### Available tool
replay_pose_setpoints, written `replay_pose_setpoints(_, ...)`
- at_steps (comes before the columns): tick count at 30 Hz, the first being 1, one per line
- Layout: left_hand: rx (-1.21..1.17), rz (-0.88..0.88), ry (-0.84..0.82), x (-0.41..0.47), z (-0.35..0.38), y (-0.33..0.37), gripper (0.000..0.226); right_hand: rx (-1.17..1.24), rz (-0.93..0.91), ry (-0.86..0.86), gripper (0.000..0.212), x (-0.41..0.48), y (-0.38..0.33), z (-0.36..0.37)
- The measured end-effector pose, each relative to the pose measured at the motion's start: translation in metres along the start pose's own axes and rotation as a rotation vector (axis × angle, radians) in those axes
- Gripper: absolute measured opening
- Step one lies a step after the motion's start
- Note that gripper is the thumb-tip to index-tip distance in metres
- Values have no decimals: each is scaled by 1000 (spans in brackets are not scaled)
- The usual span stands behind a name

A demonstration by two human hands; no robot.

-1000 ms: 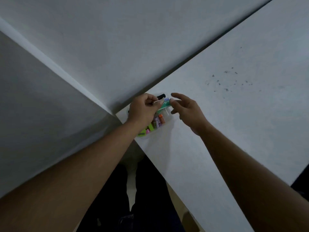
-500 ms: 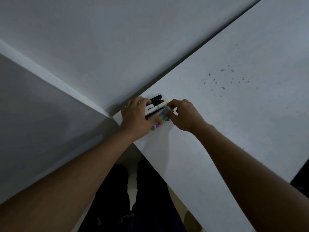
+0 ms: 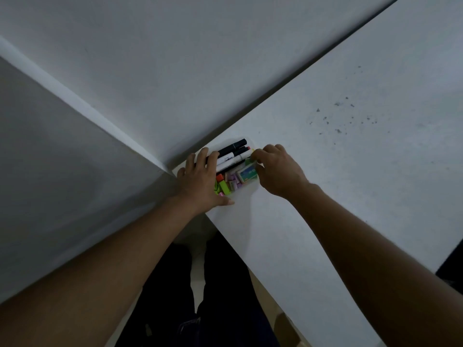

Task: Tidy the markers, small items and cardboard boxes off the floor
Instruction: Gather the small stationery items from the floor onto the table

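White desk corner (image 3: 325, 196): clear tray (image 3: 250, 187) is braced by the flat, unclenched left hand (image 3: 203, 180); right hand (image 3: 278, 169) pinches a green box (image 3: 248, 174), best lowered flat beside the markers (image 3: 233, 155).

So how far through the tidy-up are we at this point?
Done: the markers and small coloured items sit together in a clear tray at the corner of the white table. In hand: the left hand rests on the tray's near side while the right hand fingers a small green item at its far edge. Left: the cardboard boxes; only a brown corner shows below the table.
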State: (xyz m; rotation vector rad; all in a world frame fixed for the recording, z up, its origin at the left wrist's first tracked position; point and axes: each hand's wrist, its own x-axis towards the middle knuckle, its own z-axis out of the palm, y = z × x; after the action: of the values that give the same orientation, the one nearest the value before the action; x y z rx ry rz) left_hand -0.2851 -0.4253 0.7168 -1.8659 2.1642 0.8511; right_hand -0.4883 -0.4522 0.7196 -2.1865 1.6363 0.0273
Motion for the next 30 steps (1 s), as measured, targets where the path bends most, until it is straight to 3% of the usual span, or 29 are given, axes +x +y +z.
replay_pose_setpoints(6, -32, -2, 21, 0, 1, -1, 119, -164, -159, -34, 43, 0, -1, -2)
replay_pose_setpoints(13, -18, -10, 25, 0, -2, 2, 119, -191, -136, -96, 53, 6, 2, -11)
replay_pose_setpoints(18, -27, -13, 36, -2, -2, 3, 118, -158, -156, -187, 40, 10, 7, -21)
replay_pose_setpoints(24, -21, -53, 9, 0, 2, 3, 121, 159, 46, -289, 35, 22, 9, -29)
replay_pose_setpoints(27, -29, -56, 9, 0, 3, 3, 121, 68, 24, -276, 26, 22, 3, -22)
replay_pose_setpoints(30, -22, -35, 22, -1, 2, 3, 116, -55, -64, -208, 35, 19, 0, -16)
